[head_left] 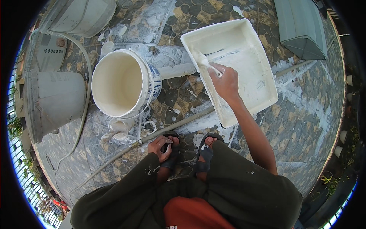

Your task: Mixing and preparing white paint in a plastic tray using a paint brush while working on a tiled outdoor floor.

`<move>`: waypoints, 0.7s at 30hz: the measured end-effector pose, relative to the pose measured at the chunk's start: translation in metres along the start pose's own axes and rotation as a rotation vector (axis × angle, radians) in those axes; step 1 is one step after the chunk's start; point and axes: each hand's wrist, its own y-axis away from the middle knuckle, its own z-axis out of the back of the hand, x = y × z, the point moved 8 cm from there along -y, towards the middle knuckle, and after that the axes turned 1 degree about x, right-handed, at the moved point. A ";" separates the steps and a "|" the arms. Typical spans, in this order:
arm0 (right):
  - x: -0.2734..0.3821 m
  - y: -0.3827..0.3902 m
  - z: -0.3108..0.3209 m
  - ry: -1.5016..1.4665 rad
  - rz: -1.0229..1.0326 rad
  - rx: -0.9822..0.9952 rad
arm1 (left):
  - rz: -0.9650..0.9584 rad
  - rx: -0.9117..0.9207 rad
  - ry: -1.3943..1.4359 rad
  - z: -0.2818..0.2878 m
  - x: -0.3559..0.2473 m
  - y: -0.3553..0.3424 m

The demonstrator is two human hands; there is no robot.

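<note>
My right hand is closed around the pale handle of a paintbrush, its end with a hole poking out by the thumb. The brush head rests at the left wall of a rectangular cream tray, coated with white paint. My left hand hangs beside my left foot, paint-stained and empty, its fingers loosely bent and apart. Left of the tray stands a white bucket with blue print, its inside coated with paint. A white-coated roller-like cylinder lies between bucket and tray.
A paint-smeared cup-like container sits below the bucket. Large grey tubs and a hose are at the left. A pipe crosses the paint-spattered tiles. A grey angular container stands at the upper right.
</note>
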 end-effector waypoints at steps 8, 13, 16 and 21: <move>-0.019 -0.005 0.009 -0.153 -0.127 0.016 | -0.026 -0.054 -0.023 0.004 -0.002 -0.002; -0.002 -0.016 0.016 0.105 0.116 0.000 | -0.025 -0.059 -0.023 0.004 -0.004 -0.003; 0.004 -0.025 0.017 0.320 0.207 0.001 | -0.025 -0.049 -0.018 0.002 -0.003 -0.003; -0.003 -0.044 0.026 0.675 0.265 -0.087 | -0.034 -0.047 -0.026 0.000 -0.001 -0.002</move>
